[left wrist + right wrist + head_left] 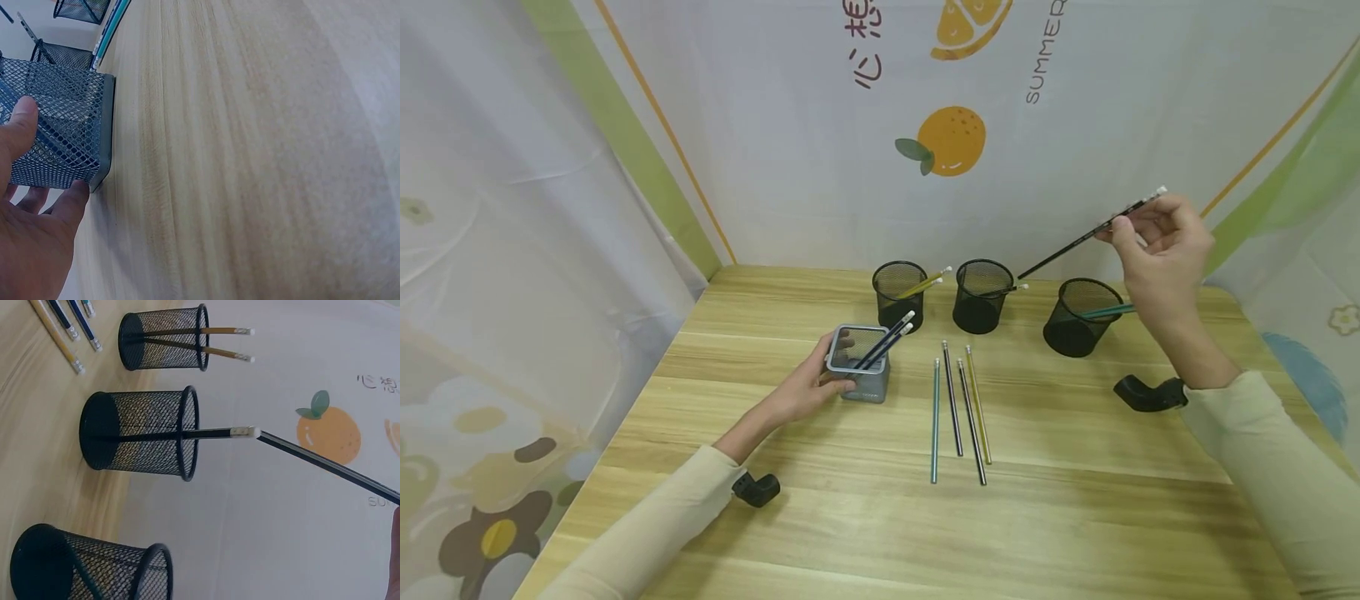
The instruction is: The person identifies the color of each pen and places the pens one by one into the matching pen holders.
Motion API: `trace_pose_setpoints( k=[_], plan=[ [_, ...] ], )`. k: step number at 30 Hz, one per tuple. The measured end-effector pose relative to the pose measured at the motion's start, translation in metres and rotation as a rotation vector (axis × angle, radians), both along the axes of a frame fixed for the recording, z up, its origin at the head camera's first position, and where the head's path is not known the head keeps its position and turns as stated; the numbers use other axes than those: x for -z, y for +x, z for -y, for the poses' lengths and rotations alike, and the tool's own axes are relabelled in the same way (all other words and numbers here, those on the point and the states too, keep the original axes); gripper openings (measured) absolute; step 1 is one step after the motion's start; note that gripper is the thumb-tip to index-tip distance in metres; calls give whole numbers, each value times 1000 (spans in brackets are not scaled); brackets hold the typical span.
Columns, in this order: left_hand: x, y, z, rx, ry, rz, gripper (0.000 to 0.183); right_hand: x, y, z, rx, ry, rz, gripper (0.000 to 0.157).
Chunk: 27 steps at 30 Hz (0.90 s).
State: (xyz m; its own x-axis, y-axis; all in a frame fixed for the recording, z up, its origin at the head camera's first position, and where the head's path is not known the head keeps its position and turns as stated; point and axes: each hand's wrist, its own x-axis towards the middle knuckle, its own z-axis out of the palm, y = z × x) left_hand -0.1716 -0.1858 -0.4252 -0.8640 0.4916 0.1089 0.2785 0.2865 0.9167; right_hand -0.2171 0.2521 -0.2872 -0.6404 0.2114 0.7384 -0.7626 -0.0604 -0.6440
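Note:
My left hand (805, 387) holds a square grey mesh pen holder (867, 388) by its sides, fingers and thumb around it. Two dark blue pencils (887, 343) with white erasers lean inside it. Up at the right, my right hand (1168, 258) pinches a black pencil (1067, 248) near its eraser end. That pencil slants down to the left, its lower tip just beyond the rim of the middle round black mesh cup (977, 318). One black pencil (212, 433) stands in that cup, seen in the right wrist view.
The left black cup (900, 315) holds two yellow pencils, and the tilted right cup (1070, 337) green ones. Between my hands lie a teal pencil (936, 425), two dark pencils (952, 404) and a yellow pencil (978, 408). A printed curtain (805, 167) hangs behind the table.

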Motion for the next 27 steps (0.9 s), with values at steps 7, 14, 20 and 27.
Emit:
trace_pose_setpoints(
  k=[7,14,20,27],
  plan=[
    [-1,0,0,-5,-3,0,80,11,-5,-4,-51,-47,131,12],
    [-2,1,-1,-5,-1,7,80,20,-10,-2,-45,-23,126,12],
    [-2,1,0,-1,3,2,80,26,-12,1,-29,35,156,11],
    [-1,0,0,6,4,3,80,35,-13,4,-8,101,188,10]
  ],
)
